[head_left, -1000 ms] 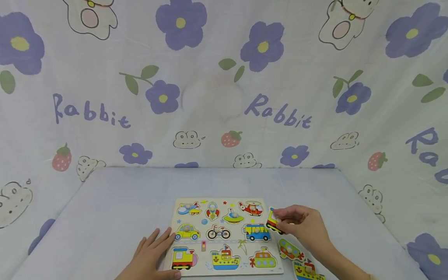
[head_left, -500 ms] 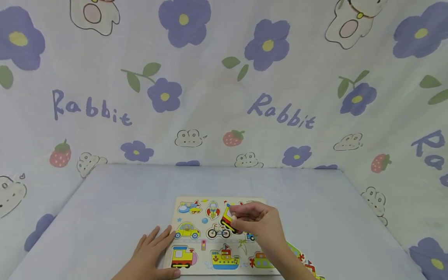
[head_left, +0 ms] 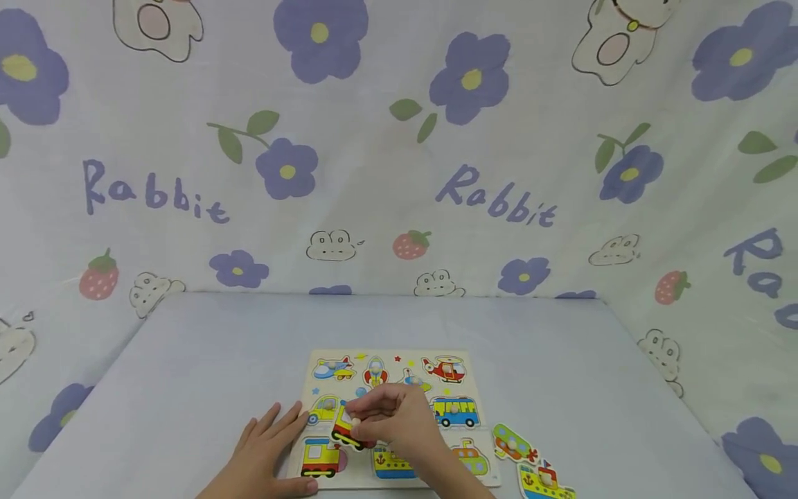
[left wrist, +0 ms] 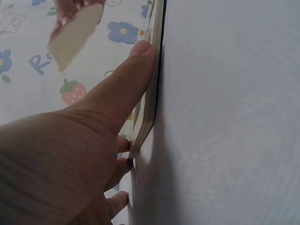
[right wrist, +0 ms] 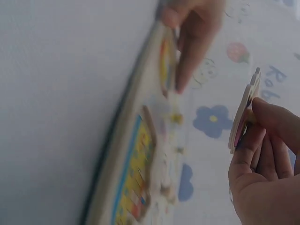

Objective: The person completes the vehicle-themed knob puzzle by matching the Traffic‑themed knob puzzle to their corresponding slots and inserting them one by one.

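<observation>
My right hand (head_left: 402,423) pinches a wooden train puzzle piece (head_left: 341,424) by its small knob. It holds the piece tilted above the left part of the puzzle board (head_left: 350,478), overlapping the yellow car piece (head_left: 321,409) in the head view. Just below lies the board's train-shaped recess (head_left: 319,459). In the left wrist view the train piece's plain pale back (left wrist: 75,37) shows raised off the board. My left hand (head_left: 264,450) rests along the board's left edge, fingers spread, thumb (left wrist: 126,77) on the near corner. The bicycle is hidden behind my right hand.
Right of the board, a submarine piece (head_left: 512,445) and a ship piece (head_left: 544,482) lie on the pale table (head_left: 218,360). Knobbed pieces sit in the board, among them a helicopter (head_left: 445,369) and a bus (head_left: 455,412). A flowered cloth (head_left: 361,173) stands behind.
My right hand has carried the train piece leftward from beside the board's right edge, across it, to the left part near the train recess. The left hand stays at the edge.
</observation>
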Tool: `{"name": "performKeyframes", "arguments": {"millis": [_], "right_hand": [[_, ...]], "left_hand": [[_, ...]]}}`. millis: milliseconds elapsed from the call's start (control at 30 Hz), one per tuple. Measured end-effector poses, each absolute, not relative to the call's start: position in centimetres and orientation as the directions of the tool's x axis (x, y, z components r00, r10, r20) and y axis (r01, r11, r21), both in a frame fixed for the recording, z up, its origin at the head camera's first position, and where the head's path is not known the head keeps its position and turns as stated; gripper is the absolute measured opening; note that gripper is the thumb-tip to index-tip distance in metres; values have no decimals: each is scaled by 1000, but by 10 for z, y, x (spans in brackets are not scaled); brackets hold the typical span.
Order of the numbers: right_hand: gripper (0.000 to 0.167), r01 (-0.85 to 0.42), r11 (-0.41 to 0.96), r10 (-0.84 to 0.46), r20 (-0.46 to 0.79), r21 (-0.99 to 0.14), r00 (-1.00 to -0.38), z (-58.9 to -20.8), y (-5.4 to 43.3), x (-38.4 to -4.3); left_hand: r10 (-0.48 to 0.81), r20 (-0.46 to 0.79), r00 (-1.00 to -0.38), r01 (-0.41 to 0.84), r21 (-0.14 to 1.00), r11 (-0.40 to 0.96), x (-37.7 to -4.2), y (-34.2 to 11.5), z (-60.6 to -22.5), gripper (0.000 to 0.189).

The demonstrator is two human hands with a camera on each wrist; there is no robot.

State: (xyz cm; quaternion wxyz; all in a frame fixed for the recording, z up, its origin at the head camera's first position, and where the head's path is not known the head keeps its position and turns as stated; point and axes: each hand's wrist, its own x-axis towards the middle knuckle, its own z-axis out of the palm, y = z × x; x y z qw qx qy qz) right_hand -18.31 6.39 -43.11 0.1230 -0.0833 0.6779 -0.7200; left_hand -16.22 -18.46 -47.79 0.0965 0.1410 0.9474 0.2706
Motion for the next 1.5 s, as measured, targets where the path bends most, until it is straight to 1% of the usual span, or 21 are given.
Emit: {"name": "performKeyframes", "arguments": {"millis": [267,433,600,800,933,1100,1367,1500], "right_hand": [[23,111,11,-370,-107,-994,-923,-446,40,-182],[24,155,56,-349,-165,-986,-923,-454,34,-184],[25,178,95,-318,-199,-979,-927,-459,26,-185],[26,142,160,-280,-183,-977,-943,-463,15,-184],[25,153,185,-259,-198,-971,-945,-463,10,-184],[24,160,183,-305,-210,-970,-929,-460,7,-184],[29,53,227,-350,-132,-972,-927,-458,8,-186],[29,72,241,-337,-153,-968,-929,-458,8,-187]], "left_hand": [[324,-100,-941,220,547,807,-164,-185,-481,105],[342,-81,-936,239,566,789,-165,-186,-483,105],[341,-68,-937,251,549,797,-164,-188,-482,105],[346,-63,-936,262,533,804,-165,-188,-483,105],[368,-41,-929,293,524,800,-166,-189,-486,105],[377,-25,-926,309,521,795,-166,-189,-487,105],[372,-4,-928,317,514,797,-166,-190,-486,107],[380,-3,-925,323,516,793,-165,-190,-486,106]]}}
